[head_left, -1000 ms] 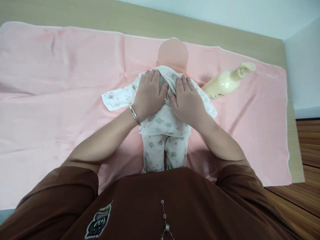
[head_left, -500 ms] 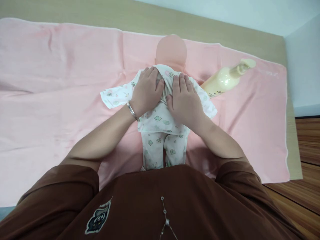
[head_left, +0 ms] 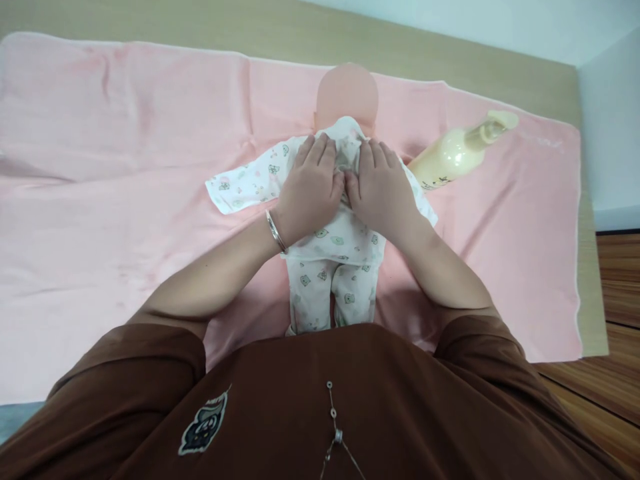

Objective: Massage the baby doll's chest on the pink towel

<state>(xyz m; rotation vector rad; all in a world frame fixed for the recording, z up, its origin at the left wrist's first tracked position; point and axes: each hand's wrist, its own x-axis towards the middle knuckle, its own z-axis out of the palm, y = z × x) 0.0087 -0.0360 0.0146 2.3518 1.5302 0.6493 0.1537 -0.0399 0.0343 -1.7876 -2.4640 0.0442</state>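
Observation:
A baby doll [head_left: 334,267] in white printed clothes lies on a pink blanket [head_left: 125,167], head away from me. My left hand [head_left: 307,190], with a silver bracelet at the wrist, rests flat on the left side of the doll's chest. My right hand [head_left: 383,193] lies flat on the right side. The fingers of both hands are stretched out and point toward the doll's neck, and the two hands touch side by side at the middle of the shirt. Neither hand holds anything.
A cream pump bottle [head_left: 460,152] lies on its side on the blanket to the right of the doll. The blanket covers a wooden table [head_left: 450,63] that ends at the right, with wooden floor [head_left: 620,280] beyond. A pale wall stands behind.
Both hands have slid together toward the middle of the doll's chest and now touch; the gap between them has closed.

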